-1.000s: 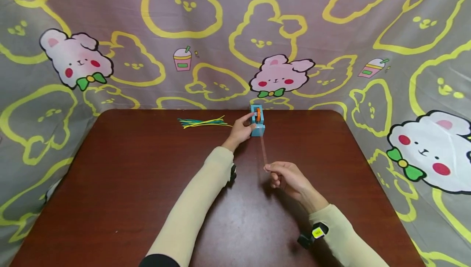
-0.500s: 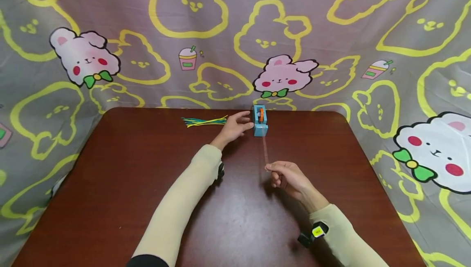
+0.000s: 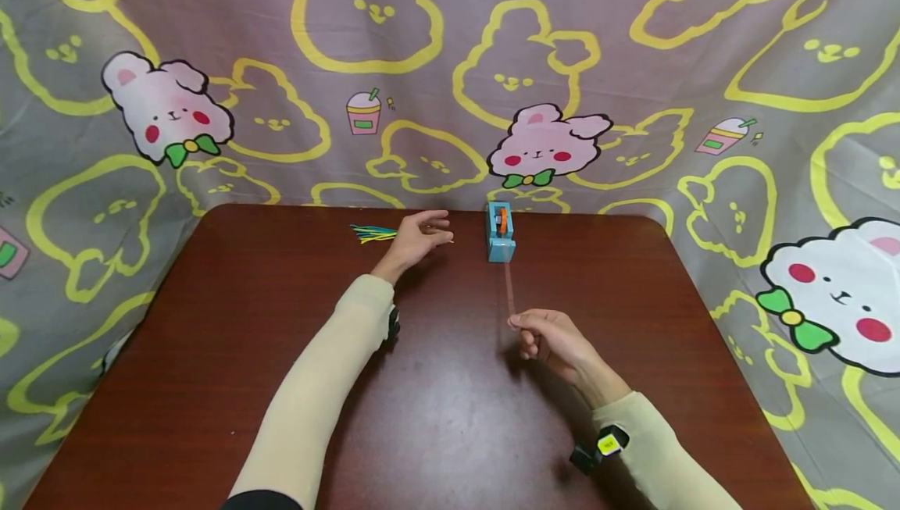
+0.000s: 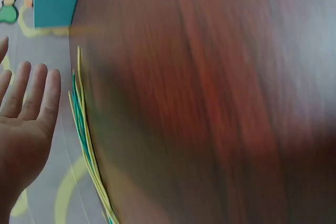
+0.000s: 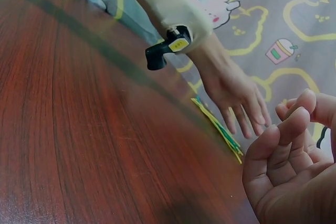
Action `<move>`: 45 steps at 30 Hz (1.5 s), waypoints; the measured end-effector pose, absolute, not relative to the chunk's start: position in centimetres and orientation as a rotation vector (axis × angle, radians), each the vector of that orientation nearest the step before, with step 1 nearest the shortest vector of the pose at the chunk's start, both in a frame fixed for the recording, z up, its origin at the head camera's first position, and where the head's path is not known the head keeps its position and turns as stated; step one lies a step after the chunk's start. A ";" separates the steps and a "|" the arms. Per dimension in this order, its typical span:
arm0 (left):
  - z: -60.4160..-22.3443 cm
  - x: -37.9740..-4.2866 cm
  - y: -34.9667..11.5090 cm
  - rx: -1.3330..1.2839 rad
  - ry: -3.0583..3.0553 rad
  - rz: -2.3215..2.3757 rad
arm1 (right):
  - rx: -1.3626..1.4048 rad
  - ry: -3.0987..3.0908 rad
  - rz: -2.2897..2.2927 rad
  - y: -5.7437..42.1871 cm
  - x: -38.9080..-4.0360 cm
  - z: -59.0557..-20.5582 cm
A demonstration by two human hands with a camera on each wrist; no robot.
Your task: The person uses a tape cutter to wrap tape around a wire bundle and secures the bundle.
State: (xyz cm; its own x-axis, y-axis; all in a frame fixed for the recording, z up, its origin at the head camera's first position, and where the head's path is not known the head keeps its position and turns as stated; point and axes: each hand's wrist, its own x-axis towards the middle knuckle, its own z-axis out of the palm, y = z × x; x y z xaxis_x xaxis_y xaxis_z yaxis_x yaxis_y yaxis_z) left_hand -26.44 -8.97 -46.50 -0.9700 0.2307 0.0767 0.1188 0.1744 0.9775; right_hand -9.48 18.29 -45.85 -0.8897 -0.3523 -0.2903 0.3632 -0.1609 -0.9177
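My right hand [image 3: 555,340] pinches the end of a clear tape strip [image 3: 509,289] between thumb and forefinger. The strip runs taut from a light-blue tape dispenser [image 3: 501,251] with an orange hub at the table's far edge. My left hand [image 3: 415,240] hovers left of the dispenser, fingers extended and holding nothing. Below it lies a bundle of thin yellow and green strands [image 3: 373,234], its right part hidden by the hand in the head view. The left wrist view shows the strands [image 4: 89,153] beside my spread fingers.
The dark reddish-brown table [image 3: 450,416] has rounded far corners. A patterned curtain [image 3: 422,49] with rabbits and yellow outlines hangs behind it and at both sides. A black wrist camera [image 3: 598,447] sits on my right sleeve.
My left hand has let go of the dispenser and moved left, over the strands. The right hand keeps its pinch on the tape almost unmoved.
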 end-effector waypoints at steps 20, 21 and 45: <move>-47.0 -28.0 -18.1 0.249 2.641 1.698 | -0.025 1.623 -2.106 18.3 -9.7 -45.8; -47.0 -28.0 -18.3 0.249 2.649 1.670 | -0.025 1.622 -2.104 18.4 -9.7 -45.8; -47.7 -28.8 -18.8 0.218 2.639 1.323 | -0.003 1.623 -2.086 18.4 -10.0 -46.1</move>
State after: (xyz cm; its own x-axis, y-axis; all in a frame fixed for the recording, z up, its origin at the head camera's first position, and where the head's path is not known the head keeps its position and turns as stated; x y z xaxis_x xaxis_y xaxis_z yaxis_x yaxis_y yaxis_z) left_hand -28.83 -18.82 -47.68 -0.9728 0.2110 -0.0960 0.0494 0.5932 0.8036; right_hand -10.03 18.43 -46.07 -0.8783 -0.3789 -0.2916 0.3759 -0.1704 -0.9108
